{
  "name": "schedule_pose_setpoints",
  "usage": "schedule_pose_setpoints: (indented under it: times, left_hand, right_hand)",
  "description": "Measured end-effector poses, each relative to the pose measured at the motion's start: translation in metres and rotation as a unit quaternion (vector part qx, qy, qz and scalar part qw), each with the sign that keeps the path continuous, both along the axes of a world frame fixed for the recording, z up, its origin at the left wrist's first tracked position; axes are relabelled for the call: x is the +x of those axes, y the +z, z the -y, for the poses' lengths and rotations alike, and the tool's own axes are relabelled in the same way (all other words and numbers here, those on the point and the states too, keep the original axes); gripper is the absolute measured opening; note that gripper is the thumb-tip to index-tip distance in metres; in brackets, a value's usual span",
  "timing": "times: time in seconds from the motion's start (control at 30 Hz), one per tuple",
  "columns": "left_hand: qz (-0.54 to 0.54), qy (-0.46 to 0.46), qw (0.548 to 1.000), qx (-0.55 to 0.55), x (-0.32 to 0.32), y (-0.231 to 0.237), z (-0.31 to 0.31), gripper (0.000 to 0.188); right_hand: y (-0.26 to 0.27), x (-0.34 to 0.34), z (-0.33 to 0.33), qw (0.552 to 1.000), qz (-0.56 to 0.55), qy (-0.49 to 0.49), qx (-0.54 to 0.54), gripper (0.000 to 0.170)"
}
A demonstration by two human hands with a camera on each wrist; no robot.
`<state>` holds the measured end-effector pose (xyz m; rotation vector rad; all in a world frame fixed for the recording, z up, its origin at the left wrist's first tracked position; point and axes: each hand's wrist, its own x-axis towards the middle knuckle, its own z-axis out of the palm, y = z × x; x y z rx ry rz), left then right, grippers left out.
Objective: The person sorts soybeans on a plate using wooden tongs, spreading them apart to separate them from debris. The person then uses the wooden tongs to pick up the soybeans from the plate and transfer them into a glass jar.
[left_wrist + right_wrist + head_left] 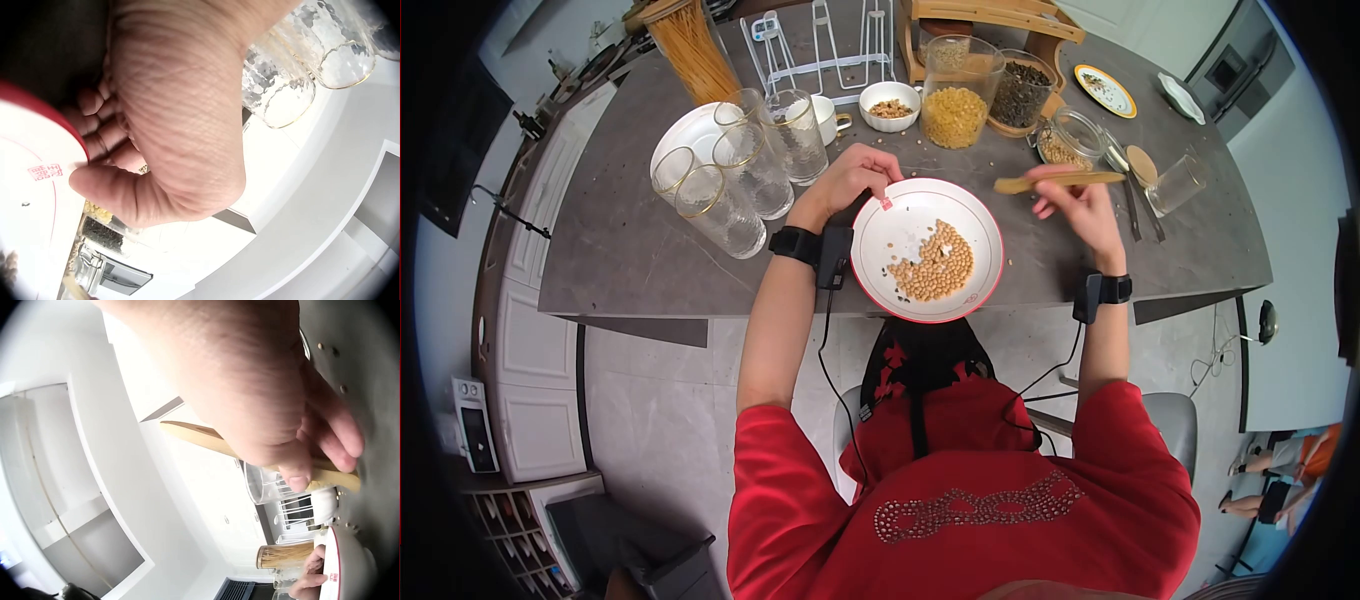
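A white plate with a red rim (870, 255) lies at the table's front edge, with a heap of yellow beans (940, 268) and a few dark bits on it. The left hand (855, 180) pinches the plate's upper left rim; in the left wrist view the thumb (106, 187) lies on the rim and the fingers curl beneath. To the right of the plate, the right hand (1085, 208) holds wooden tongs (1100, 177), which lie crosswise above the table. In the right wrist view the tongs (197, 434) run under the thumb.
Several glasses (720, 210) stand at left. Behind are a pasta jar (692, 55), a white rack (825, 62), a small bowl (890, 108), a container of yellow pieces (955, 115) and a dark-filled one (1020, 95). A glass jar (1068, 145) and a tipped glass (1175, 187) are at right.
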<state>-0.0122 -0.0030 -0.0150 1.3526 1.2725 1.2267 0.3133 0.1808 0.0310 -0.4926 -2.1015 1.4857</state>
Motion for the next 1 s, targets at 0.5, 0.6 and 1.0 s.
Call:
schedule_pose_setpoints:
  times: [0.5,0.6,1.0]
  left_hand:
    - [-0.002,-0.006,1.000,0.000,-0.002,-0.001,-0.001,0.025]
    - [0.010,-0.004,1.000,-0.003,-0.002,-0.001,0.000,0.025]
    - [0.004,-0.004,1.000,-0.001,-0.001,-0.001,0.000,0.025]
  right_hand:
    - [-0.005,0.018,-0.030,0.971,-0.178,-0.158,-0.018,0.033]
    - [-0.006,0.018,-0.024,0.998,-0.032,-0.060,-0.008,0.027]
    - [0.005,0.071,-0.039,0.991,0.040,-0.123,0.014,0.025]
